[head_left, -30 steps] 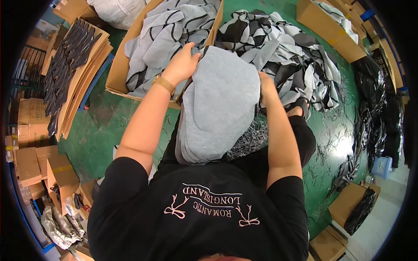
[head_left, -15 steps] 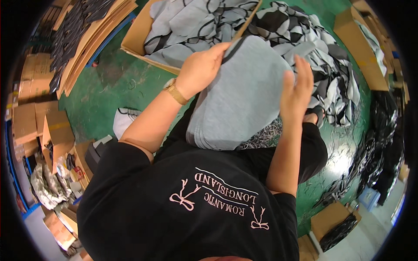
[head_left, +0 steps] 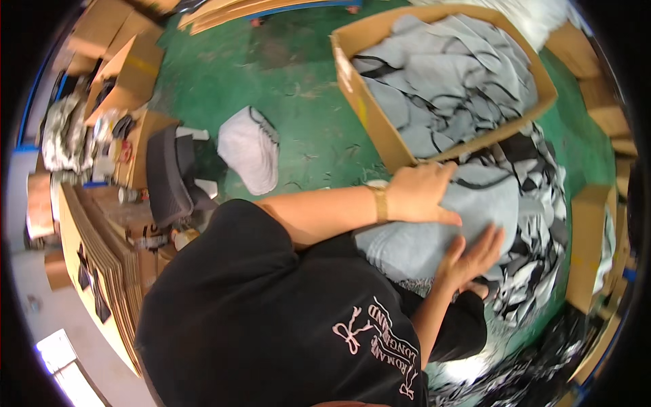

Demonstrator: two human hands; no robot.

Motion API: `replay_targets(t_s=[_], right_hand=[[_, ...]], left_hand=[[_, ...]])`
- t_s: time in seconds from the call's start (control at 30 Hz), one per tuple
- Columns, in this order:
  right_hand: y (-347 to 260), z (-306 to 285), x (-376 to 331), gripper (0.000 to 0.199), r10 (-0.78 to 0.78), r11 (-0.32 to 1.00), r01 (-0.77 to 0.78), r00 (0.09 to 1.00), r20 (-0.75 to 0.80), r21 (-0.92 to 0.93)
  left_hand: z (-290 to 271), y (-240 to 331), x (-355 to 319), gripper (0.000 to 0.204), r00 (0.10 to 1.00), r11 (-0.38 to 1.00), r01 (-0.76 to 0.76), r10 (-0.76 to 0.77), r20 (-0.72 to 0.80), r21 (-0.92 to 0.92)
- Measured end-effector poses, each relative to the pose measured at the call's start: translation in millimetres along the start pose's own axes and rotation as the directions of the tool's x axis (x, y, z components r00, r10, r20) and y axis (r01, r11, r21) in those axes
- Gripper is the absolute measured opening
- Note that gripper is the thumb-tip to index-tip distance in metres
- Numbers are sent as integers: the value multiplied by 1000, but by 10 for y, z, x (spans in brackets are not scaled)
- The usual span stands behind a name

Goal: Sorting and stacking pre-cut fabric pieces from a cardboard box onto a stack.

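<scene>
A stack of grey felt-like fabric pieces (head_left: 400, 251) with dark edging lies across my lap. My left hand (head_left: 420, 193), with a gold watch at its wrist, rests over the stack's left edge, thumb and fingers apart. On the right side of the stack, my right hand (head_left: 468, 263) lies with its fingers stretched out, touching or just above the top piece. A second, smaller stack of pale grey pieces (head_left: 247, 149) sits on the green floor to the left.
Ahead stands a large cardboard box (head_left: 369, 129) filled with grey pieces. Black and white fabric scraps (head_left: 536, 251) heap up at the right. A dark grey seat-like object (head_left: 169, 173), flat cardboard sheets (head_left: 102, 271) and boxes line the left. Black plastic (head_left: 536, 363) covers floor at lower right.
My view has swung left, so the box and scraps appear farther right. The left hand has let go of the top piece's far edge. The right hand has come down to the stack.
</scene>
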State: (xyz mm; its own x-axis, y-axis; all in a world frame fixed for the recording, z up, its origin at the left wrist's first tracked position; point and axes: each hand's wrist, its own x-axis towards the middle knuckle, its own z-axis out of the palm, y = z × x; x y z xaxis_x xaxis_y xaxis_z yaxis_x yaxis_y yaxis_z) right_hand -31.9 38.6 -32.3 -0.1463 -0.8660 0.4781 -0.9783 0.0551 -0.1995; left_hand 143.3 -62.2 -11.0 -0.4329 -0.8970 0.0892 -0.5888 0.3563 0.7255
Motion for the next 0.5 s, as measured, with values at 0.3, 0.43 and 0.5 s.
replay_targets(t_s=[0.3,0.43,0.5], right_hand=[[-228,-21,-650,57,545,-335,-613,494,678,716],[-543,-153,-409,58,563,-209,-590,579,590,780],[-644,-209,-312,60,606,-188,-491,624,493,851]], left_hand=[[-10,-58,-136,90,997,988,-55,47,-58,-143],[-9,-366,-251,90,993,964,-94,73,-90,-249],[-89,-421,-198,92,990,938,-141,132,-50,-318]])
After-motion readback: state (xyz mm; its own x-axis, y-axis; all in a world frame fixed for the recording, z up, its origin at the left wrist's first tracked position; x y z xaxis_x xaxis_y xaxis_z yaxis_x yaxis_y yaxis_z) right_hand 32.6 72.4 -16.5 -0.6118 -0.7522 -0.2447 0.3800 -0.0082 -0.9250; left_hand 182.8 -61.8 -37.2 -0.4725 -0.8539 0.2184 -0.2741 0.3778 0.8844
